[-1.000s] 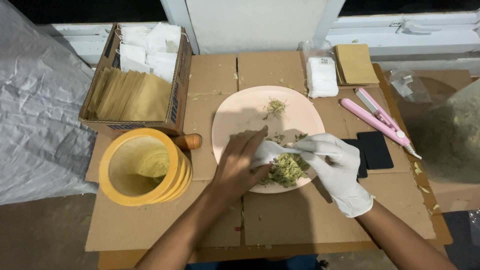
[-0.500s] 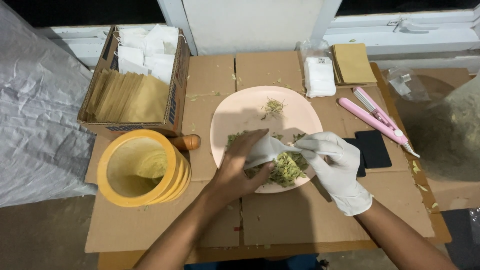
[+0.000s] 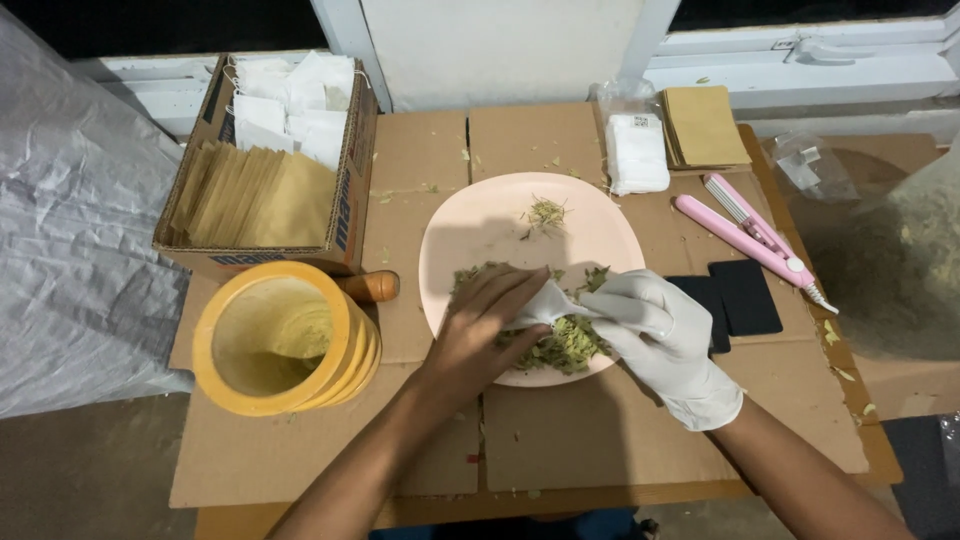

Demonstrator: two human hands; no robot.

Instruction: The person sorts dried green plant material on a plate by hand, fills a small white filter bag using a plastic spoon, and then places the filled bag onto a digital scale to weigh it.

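Fingers [image 3: 500,300] of both hands pinch white pouch [image 3: 548,300].

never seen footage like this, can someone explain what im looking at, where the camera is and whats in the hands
There is no machine: a person works with two hands, filmed by a camera on their head looking down. The bare left hand and gloved right hand together hold a small white sachet over green dried leaves on a pink plate. On the cardboard-covered table also sit a yellow tub, a box of sachets and a pink sealer.
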